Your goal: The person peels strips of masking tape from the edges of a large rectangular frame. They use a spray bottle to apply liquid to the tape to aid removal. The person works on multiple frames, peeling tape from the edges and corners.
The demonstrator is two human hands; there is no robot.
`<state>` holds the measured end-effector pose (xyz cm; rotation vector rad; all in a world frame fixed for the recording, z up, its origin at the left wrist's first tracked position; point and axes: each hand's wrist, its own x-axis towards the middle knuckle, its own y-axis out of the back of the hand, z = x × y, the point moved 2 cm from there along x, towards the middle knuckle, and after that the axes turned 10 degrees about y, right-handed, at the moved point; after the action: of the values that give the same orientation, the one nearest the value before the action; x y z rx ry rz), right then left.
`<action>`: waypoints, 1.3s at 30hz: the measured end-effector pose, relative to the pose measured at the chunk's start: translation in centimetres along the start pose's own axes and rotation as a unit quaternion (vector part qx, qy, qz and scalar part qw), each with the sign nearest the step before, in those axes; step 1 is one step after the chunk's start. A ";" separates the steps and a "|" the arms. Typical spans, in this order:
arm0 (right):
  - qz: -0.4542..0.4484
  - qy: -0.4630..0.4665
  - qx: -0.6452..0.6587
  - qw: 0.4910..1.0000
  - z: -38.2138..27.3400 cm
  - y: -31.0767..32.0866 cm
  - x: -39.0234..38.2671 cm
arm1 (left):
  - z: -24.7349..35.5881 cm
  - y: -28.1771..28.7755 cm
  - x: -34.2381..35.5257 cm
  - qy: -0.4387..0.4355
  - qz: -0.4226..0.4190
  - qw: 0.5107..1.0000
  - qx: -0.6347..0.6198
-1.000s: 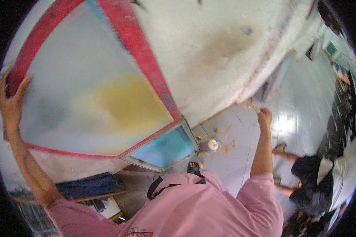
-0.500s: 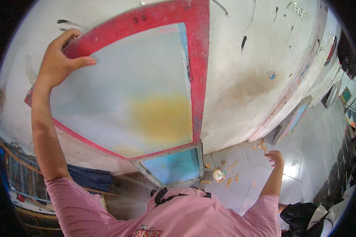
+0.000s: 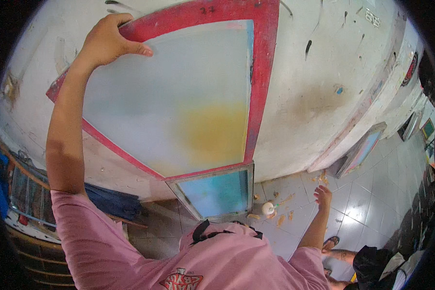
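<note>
My left hand (image 3: 110,42) grips the top left edge of a large red-framed printing screen (image 3: 262,96), thumb over the front and fingertips behind the rim. The screen is tilted in front of the wall, with a pale panel stained yellow at its lower right. Below its bottom corner stands a smaller grey-framed screen (image 3: 250,188) with a blue-green panel; I cannot tell whether the two touch. Lower at the right, my right hand (image 3: 323,195) hangs over the floor, holding nothing, its fingers loosely apart.
On the tiles lie a round white thing (image 3: 268,208) and brown scraps (image 3: 281,220). More frames (image 3: 365,147) lean against the wall (image 3: 309,101) at right. Another person's leg (image 3: 344,255) shows at lower right. Dark blue cloth (image 3: 112,202) and a rack (image 3: 26,193) are at left.
The red-framed screen and my left hand appear further right and slightly higher in view. My right hand has shifted slightly left. The other person's legs and sandal now show.
</note>
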<state>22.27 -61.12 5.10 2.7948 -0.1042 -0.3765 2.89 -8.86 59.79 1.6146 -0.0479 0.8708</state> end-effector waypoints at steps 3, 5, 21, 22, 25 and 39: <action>0.012 -0.029 0.058 0.998 2.3 -0.6 -3.1 | -0.6 0.8 -1.1 -0.051 0.044 0.998 0.017; 0.028 -0.050 0.061 0.996 3.8 0.2 -5.6 | 2.7 2.7 -2.5 0.023 -0.035 0.999 0.010; 0.113 0.368 -0.037 0.922 -10.1 -9.0 -27.3 | -2.3 16.2 -16.6 -0.060 0.088 0.969 -0.222; 0.115 0.475 0.002 0.873 -15.3 -11.6 -30.5 | -2.9 18.1 -18.6 -0.043 0.085 0.974 -0.203; 0.242 0.654 -0.007 0.716 -24.1 -13.2 -36.5 | -3.6 18.8 -21.1 -0.033 0.051 0.978 -0.201; 0.357 0.526 -0.026 0.771 -16.5 -14.8 -42.3 | -0.7 21.1 -26.6 -0.035 0.070 0.972 -0.222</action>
<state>-13.58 -37.34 25.88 2.2367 -0.8036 1.3003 -26.75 -25.11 62.70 1.2303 -0.3845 0.8386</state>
